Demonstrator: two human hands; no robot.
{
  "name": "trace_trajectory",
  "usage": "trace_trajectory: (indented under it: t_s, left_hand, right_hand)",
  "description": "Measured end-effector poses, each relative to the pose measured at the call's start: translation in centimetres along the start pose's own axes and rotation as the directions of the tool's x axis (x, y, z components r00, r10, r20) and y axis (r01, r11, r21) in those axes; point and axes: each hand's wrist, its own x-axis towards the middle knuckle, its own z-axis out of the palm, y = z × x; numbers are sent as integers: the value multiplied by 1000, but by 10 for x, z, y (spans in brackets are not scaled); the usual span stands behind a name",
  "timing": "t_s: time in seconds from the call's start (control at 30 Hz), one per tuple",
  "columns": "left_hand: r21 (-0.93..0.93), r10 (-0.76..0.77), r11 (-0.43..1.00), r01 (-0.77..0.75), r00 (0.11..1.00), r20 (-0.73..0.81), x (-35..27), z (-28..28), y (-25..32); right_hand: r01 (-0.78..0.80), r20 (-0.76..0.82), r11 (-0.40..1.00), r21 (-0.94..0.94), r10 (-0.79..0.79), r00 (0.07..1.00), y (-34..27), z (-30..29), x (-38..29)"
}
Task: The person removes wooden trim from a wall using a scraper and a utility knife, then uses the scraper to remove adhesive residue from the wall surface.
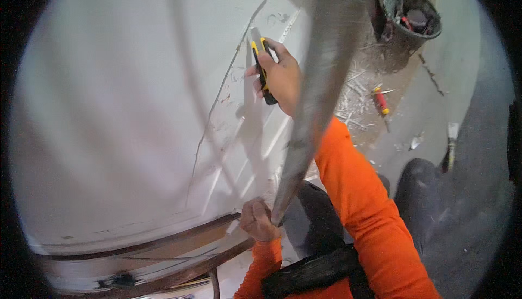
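Note:
In my right hand (281,70) is a black and yellow utility knife (263,70), its tip end near a thin dark line on a large white panel (122,95). The line runs down the panel, beside a rougher strip with scuffs and bright bands. My left hand (259,219) is lower down by the panel's bottom corner, its fingers curled; whether they hold anything is not plain. A long, blurred grey-brown bar (322,74) crosses close before the camera and hides part of my right wrist. Both sleeves are orange.
A dark bucket (412,29) holding tools stands at the upper right. White strips and scraps (352,99) litter the floor, near a red and yellow screwdriver (381,101). A flat-bladed tool (450,148) lies farther right. Below the panel runs a brown rail (183,272).

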Motion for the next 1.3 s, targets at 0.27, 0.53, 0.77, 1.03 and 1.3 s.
trace_trajectory:
  t_s: [0.27,0.53,0.77,1.03,1.3]
  left_hand:
    - [-371,-424,839,397,906,10,0,1,23]
    - [-406,-481,802,439,876,-4,-4,3,9]
    - [-354,-385,868,348,922,-36,0,1,19]
    - [-373,-417,843,386,909,0,1,-1,21]
    - [-368,-475,809,458,879,48,-4,-3,19]
  right_hand:
    - [-67,-27,982,-179,63,998,-3,18,-1]
    - [-133,43,976,-170,142,989,0,18,10]
    - [-109,-4,978,-177,110,994,9,23,3]
    - [-122,117,804,-582,232,966,36,28,-27]
    - [-75,-37,960,-270,67,997,-6,8,5]
